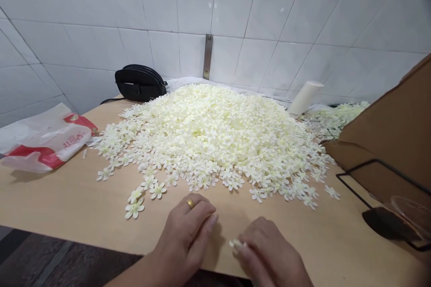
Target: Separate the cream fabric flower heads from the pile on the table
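A large pile of small cream-white artificial flowers [215, 130] covers the middle of the table. My left hand [190, 228], with a gold ring on one finger, is just in front of the pile. Its fingers are curled and pressed together, and whatever they may hold is hidden. To its right, near the table's front edge, my right hand [269, 249] is closed in a pinch. White petals [236, 245] poke out between its thumb and fingers. A few loose flowers [134, 208] lie flat to the left of my hands.
A white and red plastic bag [50, 139] lies at the left, with a black bag [139, 83] behind it. At the right are a white cylinder [306, 97], a cardboard box [387, 143] and a black wire frame [357, 197]. White wall tiles [262, 4] rise behind the table.
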A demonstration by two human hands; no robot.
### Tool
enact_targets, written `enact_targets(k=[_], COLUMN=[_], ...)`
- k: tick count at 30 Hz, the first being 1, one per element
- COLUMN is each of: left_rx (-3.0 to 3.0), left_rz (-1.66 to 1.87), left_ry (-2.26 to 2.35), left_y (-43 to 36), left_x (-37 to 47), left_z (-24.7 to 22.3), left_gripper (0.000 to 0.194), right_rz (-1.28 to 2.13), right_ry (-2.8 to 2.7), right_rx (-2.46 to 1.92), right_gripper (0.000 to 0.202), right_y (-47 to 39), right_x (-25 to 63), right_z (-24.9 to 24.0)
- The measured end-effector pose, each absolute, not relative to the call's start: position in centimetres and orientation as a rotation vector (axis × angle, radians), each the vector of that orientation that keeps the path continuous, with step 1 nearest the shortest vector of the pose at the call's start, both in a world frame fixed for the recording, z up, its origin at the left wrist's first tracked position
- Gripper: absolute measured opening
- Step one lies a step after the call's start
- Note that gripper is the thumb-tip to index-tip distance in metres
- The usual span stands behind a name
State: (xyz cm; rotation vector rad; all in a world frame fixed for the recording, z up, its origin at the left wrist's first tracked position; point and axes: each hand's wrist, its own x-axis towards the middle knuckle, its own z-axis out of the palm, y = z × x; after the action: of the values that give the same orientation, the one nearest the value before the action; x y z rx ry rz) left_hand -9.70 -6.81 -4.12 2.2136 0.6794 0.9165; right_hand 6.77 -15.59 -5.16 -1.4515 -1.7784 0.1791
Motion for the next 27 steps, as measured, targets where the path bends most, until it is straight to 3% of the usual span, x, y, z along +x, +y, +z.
enact_targets(k=[5,10,20,27], left_rx=[2.628,2.696,1.623,1.185], left_rz=[1.269,1.341,0.923,0.787], left_ry=[0.481,0.541,0.630,0.644], left_y=[-5.1,-2.6,-0.5,0.4], left_x=[-6.8,-4.5,-5.2,-5.2], left_z=[-1.5,-0.2,-1.3,-1.2], left_gripper=[0.035,0.029,0.020,0.020], right_rz=[0.671,0.892,0.995,0.935], right_ry=[-1.256,-1.134,-1.210,-1.401], right_rx=[-1.493,-1.298,-1.259,-1.150], right_gripper=[0.021,0.026,0.036,0.021], right_y=[-10.7,-6.1,-4.9,-5.0], right_x=[7.5,7.6,7.9,8.4], right_z=[-1.0,0.8,-0.9,-0.1])
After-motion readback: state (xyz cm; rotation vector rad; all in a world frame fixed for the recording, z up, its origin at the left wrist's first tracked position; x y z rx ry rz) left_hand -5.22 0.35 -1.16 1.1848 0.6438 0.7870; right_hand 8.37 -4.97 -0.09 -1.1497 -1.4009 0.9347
